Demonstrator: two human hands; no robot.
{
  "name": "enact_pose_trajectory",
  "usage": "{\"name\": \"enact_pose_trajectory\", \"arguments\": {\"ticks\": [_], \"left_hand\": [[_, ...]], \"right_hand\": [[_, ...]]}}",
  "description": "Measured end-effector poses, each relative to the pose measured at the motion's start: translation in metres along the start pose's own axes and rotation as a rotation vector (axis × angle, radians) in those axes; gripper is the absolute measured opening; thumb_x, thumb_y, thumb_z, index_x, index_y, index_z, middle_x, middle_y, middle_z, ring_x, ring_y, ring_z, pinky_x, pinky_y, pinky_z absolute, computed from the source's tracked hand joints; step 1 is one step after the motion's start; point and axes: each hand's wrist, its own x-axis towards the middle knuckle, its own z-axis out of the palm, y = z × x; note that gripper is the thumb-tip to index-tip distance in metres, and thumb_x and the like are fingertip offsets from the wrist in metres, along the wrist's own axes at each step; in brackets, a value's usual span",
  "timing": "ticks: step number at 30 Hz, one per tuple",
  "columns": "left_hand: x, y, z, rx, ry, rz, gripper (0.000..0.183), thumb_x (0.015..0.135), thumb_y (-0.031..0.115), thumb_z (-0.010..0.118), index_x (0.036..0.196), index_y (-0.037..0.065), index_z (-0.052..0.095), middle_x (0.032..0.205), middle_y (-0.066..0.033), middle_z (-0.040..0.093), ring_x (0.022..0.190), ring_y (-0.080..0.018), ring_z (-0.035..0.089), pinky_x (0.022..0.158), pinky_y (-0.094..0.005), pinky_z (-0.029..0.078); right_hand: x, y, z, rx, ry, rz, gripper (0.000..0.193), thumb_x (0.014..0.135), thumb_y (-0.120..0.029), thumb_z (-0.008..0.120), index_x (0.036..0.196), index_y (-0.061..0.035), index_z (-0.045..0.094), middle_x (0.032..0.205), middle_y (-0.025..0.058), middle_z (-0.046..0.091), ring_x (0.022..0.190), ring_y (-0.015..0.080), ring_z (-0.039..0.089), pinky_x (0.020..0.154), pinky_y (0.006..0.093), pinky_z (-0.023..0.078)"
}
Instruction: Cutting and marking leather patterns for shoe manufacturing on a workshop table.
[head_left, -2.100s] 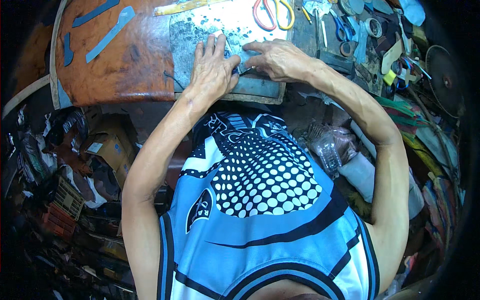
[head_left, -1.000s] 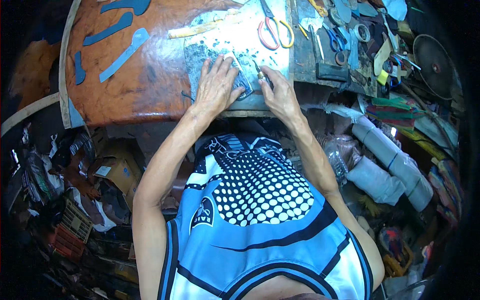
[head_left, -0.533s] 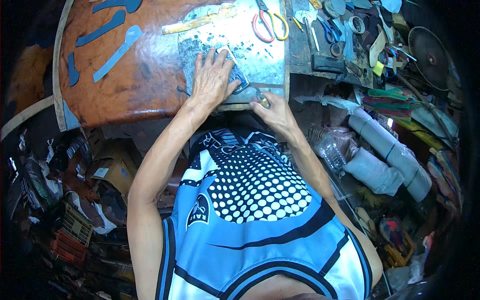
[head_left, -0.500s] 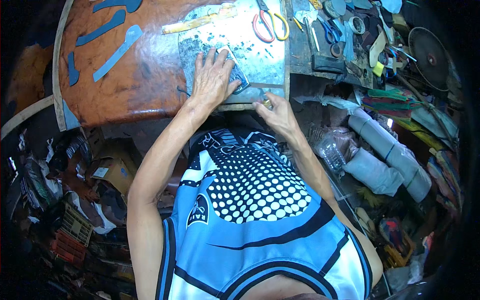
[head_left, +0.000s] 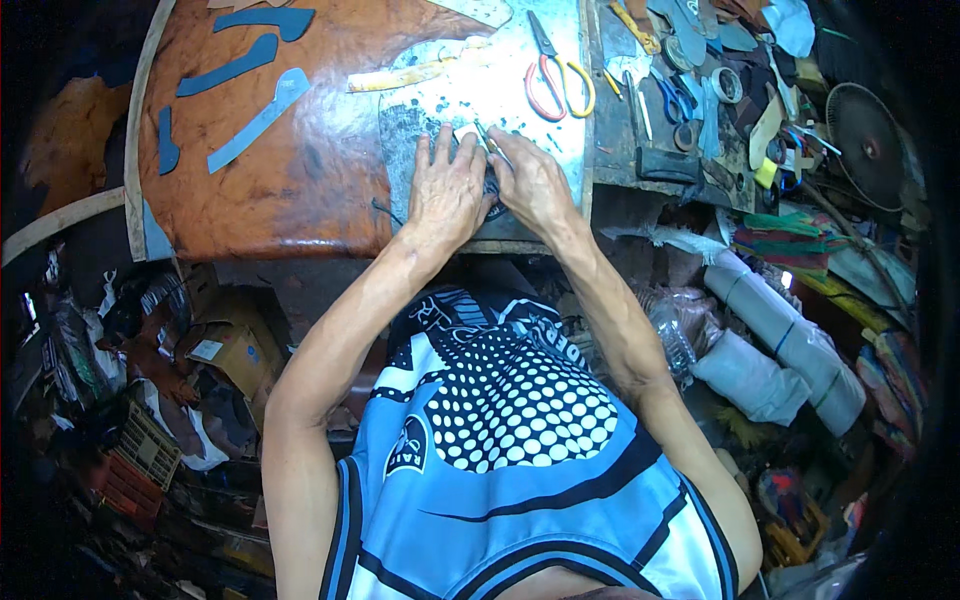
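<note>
My left hand (head_left: 448, 190) lies flat with its fingers stretched out, pressing on a dark flat piece (head_left: 491, 186) that is mostly hidden under both hands. That piece rests on a shiny, dark-spotted grey sheet (head_left: 402, 140) at the table's near edge. Close beside it, my right hand (head_left: 540, 190) is closed round a slim pen-like tool (head_left: 487, 138). The tool slants toward the left fingertips; its exact kind and its tip are hard to make out. Scissors (head_left: 549, 56) with red and yellow handles lie beyond the right hand.
Blue-grey cut pieces (head_left: 260, 118) lie on the brown table covering (head_left: 310, 190) at left. A yellowish strip (head_left: 415, 72) crosses the sheet. Rightward, a cluttered bench bears blue-handled scissors (head_left: 676, 100) and tape rolls (head_left: 726, 85). A round fan (head_left: 866, 146) stands farther right.
My right hand has moved up and left from the table's edge to beside my left hand, bringing the slim tool over the sheet. The whole view has shifted slightly.
</note>
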Motion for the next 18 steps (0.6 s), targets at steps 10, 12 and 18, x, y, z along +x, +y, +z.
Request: {"name": "enact_pose_trajectory", "arguments": {"ticks": [10,12,18], "left_hand": [[0.0003,0.0011,-0.0020,-0.009,-0.017,-0.015,0.065,0.078,0.025,0.076,0.133,-0.002,0.054,0.143,-0.0186,0.047,0.137,-0.0431,0.037,0.113,-0.0589,0.029],[0.0001,0.0012,-0.0031,-0.008,-0.019,-0.017,0.065,0.078,0.025,0.076,0.133,-0.002,0.054,0.143,-0.0187,0.047,0.137,-0.0432,0.037,0.113,-0.0589,0.029],[0.0004,0.0012,-0.0065,-0.004,-0.019,-0.015,0.065,0.079,0.026,0.076,0.133,-0.003,0.054,0.143,-0.0190,0.047,0.138,-0.0432,0.036,0.112,-0.0588,0.029]], "right_hand": [[0.0030,-0.0057,-0.0045,-0.012,-0.009,0.014,0.031,0.092,-0.011,0.061,0.120,-0.0004,0.065,0.109,0.0227,0.067,0.100,0.0402,0.065,0.086,0.0447,0.053],[0.0038,-0.0042,-0.0039,-0.011,-0.012,0.010,0.031,0.092,-0.011,0.061,0.120,-0.0002,0.065,0.108,0.0221,0.066,0.099,0.0403,0.065,0.085,0.0448,0.053],[0.0057,0.0008,-0.0018,-0.037,0.003,-0.070,0.030,0.092,-0.010,0.059,0.119,0.0021,0.064,0.112,0.0242,0.064,0.093,0.0423,0.067,0.079,0.0458,0.057]]}}
